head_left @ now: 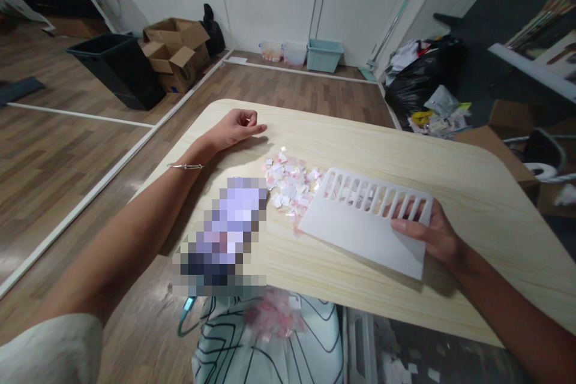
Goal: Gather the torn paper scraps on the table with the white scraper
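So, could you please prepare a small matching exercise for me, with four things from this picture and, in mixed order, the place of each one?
1. slotted panel
2. paper scraps
3. dark bin
4. left hand

A. on the floor, beside cardboard boxes
B. in the grip of the right hand
C. by the far left corner of the table
D. spread loosely on the table

Pairs: 1-B, 2-D, 3-A, 4-C

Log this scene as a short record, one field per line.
Left hand: fingers curled, at the table's far left; no held object visible
Right hand: grips a white slotted panel by its right end
Table: pale scraps, mostly left of the panel
Near left: pixelated device
Floor: dark bin beside open cardboard boxes
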Action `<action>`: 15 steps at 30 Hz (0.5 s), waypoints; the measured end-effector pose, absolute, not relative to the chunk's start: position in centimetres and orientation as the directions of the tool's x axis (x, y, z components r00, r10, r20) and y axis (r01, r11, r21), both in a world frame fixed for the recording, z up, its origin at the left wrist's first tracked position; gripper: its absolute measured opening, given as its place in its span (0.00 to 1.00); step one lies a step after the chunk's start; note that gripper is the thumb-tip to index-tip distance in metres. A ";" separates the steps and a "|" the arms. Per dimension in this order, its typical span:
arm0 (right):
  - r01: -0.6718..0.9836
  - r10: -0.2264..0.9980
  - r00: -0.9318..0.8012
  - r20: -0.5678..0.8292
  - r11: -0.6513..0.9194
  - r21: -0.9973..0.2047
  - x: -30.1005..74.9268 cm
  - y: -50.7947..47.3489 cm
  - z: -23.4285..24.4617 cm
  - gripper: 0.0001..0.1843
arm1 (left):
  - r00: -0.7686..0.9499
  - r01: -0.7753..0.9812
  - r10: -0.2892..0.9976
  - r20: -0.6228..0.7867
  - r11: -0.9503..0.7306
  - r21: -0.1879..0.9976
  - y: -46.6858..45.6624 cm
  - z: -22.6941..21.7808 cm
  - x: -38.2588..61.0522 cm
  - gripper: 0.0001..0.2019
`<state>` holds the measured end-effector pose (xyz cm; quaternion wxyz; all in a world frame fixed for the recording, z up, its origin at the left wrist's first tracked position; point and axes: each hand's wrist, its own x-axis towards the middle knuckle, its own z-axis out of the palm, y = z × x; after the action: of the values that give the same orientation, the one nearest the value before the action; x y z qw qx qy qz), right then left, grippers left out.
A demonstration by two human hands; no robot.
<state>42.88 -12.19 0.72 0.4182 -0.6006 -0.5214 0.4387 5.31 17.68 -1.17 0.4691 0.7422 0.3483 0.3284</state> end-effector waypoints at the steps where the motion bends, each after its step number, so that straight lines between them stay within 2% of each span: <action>1: 0.263 0.995 0.063 -0.081 -0.095 -0.960 42.8 -12.2 0.8 0.14 | 0.541 0.208 0.827 0.153 -0.308 0.928 17.7 -1.2 5.3 0.29; 7: 0.227 0.995 0.081 -0.059 -0.076 -0.971 42.1 -12.3 1.1 0.19 | 0.548 0.221 0.830 0.103 -0.262 0.939 17.7 -1.3 4.9 0.31; 10: 0.215 0.993 0.056 -0.106 -0.115 -0.970 42.0 -12.6 1.0 0.22 | 0.595 0.249 0.798 0.093 -0.294 0.923 17.7 -1.2 4.8 0.31; 12: 0.222 0.993 0.024 -0.114 -0.116 -0.968 42.0 -12.7 1.0 0.21 | 0.625 0.263 0.775 0.090 -0.318 0.911 17.7 -1.1 4.8 0.32; 15: 0.227 0.999 0.008 -0.046 -0.047 -0.973 41.9 -12.5 1.3 0.18 | 0.643 0.259 0.759 0.106 -0.345 0.902 17.7 -1.2 4.8 0.36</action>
<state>41.95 -12.54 1.26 0.4284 -0.5662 -0.5414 0.4503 4.83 17.69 -1.16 0.4689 0.7756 0.3280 0.2667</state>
